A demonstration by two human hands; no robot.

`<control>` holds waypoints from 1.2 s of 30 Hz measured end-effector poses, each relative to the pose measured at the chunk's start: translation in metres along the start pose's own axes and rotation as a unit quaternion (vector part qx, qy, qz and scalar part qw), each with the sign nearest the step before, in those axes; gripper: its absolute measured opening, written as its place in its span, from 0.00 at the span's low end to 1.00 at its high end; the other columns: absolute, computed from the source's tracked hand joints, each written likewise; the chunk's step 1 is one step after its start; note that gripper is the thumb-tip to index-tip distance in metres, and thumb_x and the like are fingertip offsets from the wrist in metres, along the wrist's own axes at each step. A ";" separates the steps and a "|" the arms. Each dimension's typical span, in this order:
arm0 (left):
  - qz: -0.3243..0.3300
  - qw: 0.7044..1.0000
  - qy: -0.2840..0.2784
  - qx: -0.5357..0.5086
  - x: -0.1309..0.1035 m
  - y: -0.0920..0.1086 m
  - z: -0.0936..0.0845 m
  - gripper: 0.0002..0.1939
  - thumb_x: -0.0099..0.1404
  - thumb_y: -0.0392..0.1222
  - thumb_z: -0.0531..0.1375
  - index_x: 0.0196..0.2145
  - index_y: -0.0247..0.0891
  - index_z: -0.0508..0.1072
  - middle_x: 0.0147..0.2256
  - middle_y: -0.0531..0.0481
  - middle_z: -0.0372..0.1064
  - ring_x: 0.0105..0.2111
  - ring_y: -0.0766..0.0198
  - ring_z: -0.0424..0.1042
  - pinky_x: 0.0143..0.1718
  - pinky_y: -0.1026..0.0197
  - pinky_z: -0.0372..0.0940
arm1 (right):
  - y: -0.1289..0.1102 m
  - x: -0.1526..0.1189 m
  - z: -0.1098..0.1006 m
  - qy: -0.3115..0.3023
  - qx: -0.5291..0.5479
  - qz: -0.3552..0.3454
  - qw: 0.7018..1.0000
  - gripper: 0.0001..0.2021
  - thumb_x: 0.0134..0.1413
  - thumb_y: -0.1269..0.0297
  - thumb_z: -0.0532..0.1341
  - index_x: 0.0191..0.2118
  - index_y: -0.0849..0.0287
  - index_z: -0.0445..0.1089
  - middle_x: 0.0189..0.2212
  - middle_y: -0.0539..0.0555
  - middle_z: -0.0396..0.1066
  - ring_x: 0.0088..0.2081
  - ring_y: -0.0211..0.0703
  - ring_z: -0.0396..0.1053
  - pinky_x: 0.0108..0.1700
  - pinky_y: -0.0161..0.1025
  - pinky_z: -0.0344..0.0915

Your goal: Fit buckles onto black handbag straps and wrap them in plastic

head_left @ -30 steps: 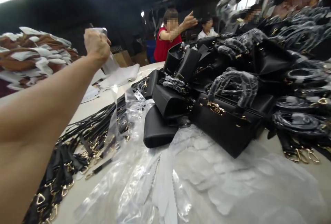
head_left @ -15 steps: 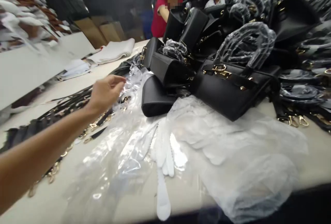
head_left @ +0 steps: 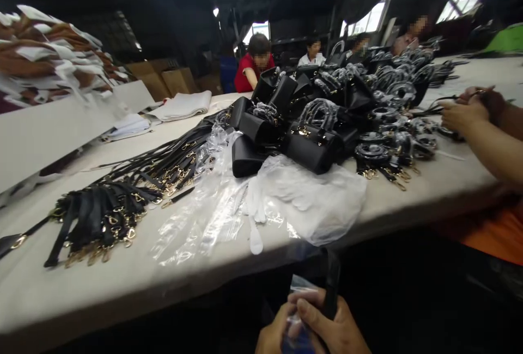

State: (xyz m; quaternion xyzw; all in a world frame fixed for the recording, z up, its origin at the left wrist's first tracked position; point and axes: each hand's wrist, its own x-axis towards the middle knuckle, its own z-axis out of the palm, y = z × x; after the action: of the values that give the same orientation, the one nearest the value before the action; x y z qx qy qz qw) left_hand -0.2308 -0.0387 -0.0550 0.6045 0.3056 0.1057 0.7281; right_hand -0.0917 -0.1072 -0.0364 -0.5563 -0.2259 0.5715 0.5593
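Low in front of the table, my left hand (head_left: 274,329) and my right hand (head_left: 333,324) are together, fingers closed around a small clear plastic bag (head_left: 302,284). A dark strap (head_left: 332,278) rises out of my right hand. On the table above them lie a white sheet pile (head_left: 314,201), clear plastic bags (head_left: 204,218) and white strips (head_left: 256,239). Behind these is a heap of black handbags (head_left: 314,150) with plastic-wrapped handles. Black straps (head_left: 96,212) with gold clasps are spread at the left.
A co-worker's hands (head_left: 469,109) work at the right side of the table (head_left: 134,288). Wrapped handles (head_left: 373,151) lie near them. A brown and white stack (head_left: 53,60) stands at the left. Several people sit beyond the bags, one in a red top (head_left: 244,73).
My left hand has left the clear bags on the table and is now low, beside my right hand, which has come into view. The view has widened, showing a co-worker's hands.
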 end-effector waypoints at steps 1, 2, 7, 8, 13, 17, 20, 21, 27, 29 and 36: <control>0.016 1.000 -0.002 -0.003 -0.002 -0.002 0.008 0.32 0.50 0.61 0.67 0.51 0.48 0.71 0.35 0.45 0.78 0.36 0.52 0.76 0.42 0.54 0.69 | -0.005 -0.006 0.003 0.005 0.008 -0.007 1.000 0.26 0.46 0.43 0.67 0.41 0.63 0.75 0.23 0.57 0.74 0.15 0.30 0.58 0.21 0.33 0.59; 0.036 0.999 -0.004 0.010 -0.008 -0.001 0.014 0.28 0.53 0.62 0.65 0.47 0.45 0.73 0.32 0.45 0.77 0.33 0.53 0.76 0.39 0.55 0.69 | -0.008 -0.013 0.004 0.013 0.017 -0.014 1.000 0.26 0.46 0.43 0.67 0.40 0.64 0.75 0.23 0.58 0.74 0.14 0.29 0.56 0.19 0.32 0.56; 0.027 0.980 -0.098 0.168 -0.060 0.016 0.014 0.19 0.68 0.53 0.53 0.38 0.38 0.77 0.28 0.46 0.76 0.31 0.61 0.74 0.39 0.61 0.65 | -0.012 -0.075 -0.035 0.082 0.081 -0.034 0.993 0.20 0.46 0.50 0.69 0.37 0.63 0.75 0.22 0.58 0.74 0.11 0.25 0.53 0.15 0.26 0.43; 0.013 0.977 -0.129 0.172 -0.070 0.014 0.014 0.18 0.69 0.52 0.53 0.40 0.37 0.76 0.29 0.45 0.77 0.31 0.62 0.74 0.39 0.62 0.64 | -0.010 -0.089 -0.050 0.096 0.095 -0.033 0.990 0.19 0.45 0.51 0.70 0.36 0.62 0.75 0.21 0.57 0.74 0.11 0.24 0.52 0.15 0.26 0.43; -0.029 0.976 -0.169 0.131 -0.099 -0.015 0.023 0.17 0.68 0.50 0.54 0.42 0.36 0.76 0.31 0.45 0.77 0.31 0.63 0.74 0.36 0.65 0.64 | 0.012 -0.153 -0.110 0.137 0.112 -0.020 0.984 0.13 0.45 0.56 0.71 0.33 0.59 0.76 0.21 0.57 0.74 0.10 0.23 0.50 0.15 0.26 0.42; 0.002 0.969 -0.132 0.207 -0.108 -0.023 0.031 0.13 0.68 0.46 0.55 0.41 0.39 0.76 0.35 0.48 0.77 0.35 0.63 0.75 0.39 0.66 0.64 | 0.020 -0.178 -0.126 0.219 0.154 -0.068 0.961 0.12 0.44 0.58 0.72 0.32 0.58 0.76 0.21 0.53 0.74 0.10 0.21 0.49 0.16 0.26 0.51; 0.015 0.958 -0.120 0.261 -0.113 -0.022 0.032 0.11 0.69 0.43 0.54 0.41 0.41 0.76 0.36 0.50 0.77 0.36 0.63 0.76 0.39 0.66 0.64 | 0.015 -0.175 -0.134 0.272 0.214 -0.097 0.933 0.12 0.42 0.61 0.73 0.34 0.58 0.76 0.23 0.51 0.74 0.12 0.19 0.49 0.16 0.23 0.52; 0.013 0.956 -0.118 0.267 -0.115 -0.021 0.032 0.11 0.68 0.43 0.54 0.41 0.41 0.76 0.36 0.50 0.77 0.36 0.63 0.76 0.39 0.66 0.64 | 0.012 -0.171 -0.137 0.284 0.232 -0.102 0.925 0.13 0.41 0.62 0.73 0.34 0.58 0.76 0.24 0.51 0.74 0.12 0.19 0.49 0.15 0.21 0.52; -0.028 0.984 -0.046 0.168 -0.128 -0.017 0.025 0.09 0.66 0.42 0.58 0.35 0.38 0.78 0.29 0.49 0.77 0.30 0.64 0.74 0.34 0.66 0.65 | 0.006 -0.121 -0.155 0.324 0.207 -0.173 0.907 0.18 0.41 0.61 0.73 0.39 0.60 0.76 0.31 0.55 0.77 0.15 0.20 0.52 0.16 0.21 0.53; -0.050 0.998 0.022 0.005 -0.125 -0.012 0.019 0.08 0.64 0.43 0.60 0.32 0.36 0.77 0.26 0.50 0.75 0.25 0.67 0.72 0.31 0.67 0.65 | 0.011 -0.102 -0.152 0.359 0.132 -0.171 0.908 0.23 0.41 0.57 0.73 0.44 0.61 0.75 0.37 0.58 0.77 0.16 0.23 0.56 0.14 0.23 0.52; -0.001 0.871 0.254 -0.420 -0.085 0.042 -0.003 0.06 0.66 0.30 0.57 0.36 0.29 0.75 0.32 0.44 0.77 0.31 0.66 0.77 0.40 0.64 0.74 | 0.002 -0.103 -0.076 0.116 0.163 -0.102 0.974 0.16 0.47 0.53 0.69 0.39 0.58 0.77 0.31 0.55 0.76 0.14 0.22 0.52 0.16 0.25 0.48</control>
State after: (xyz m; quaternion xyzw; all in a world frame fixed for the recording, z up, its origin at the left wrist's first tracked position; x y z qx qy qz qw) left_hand -0.2911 -0.0704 0.0113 0.1935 0.4067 0.3735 0.8109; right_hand -0.0501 -0.2270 -0.0206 -0.4944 -0.1190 0.4718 0.7202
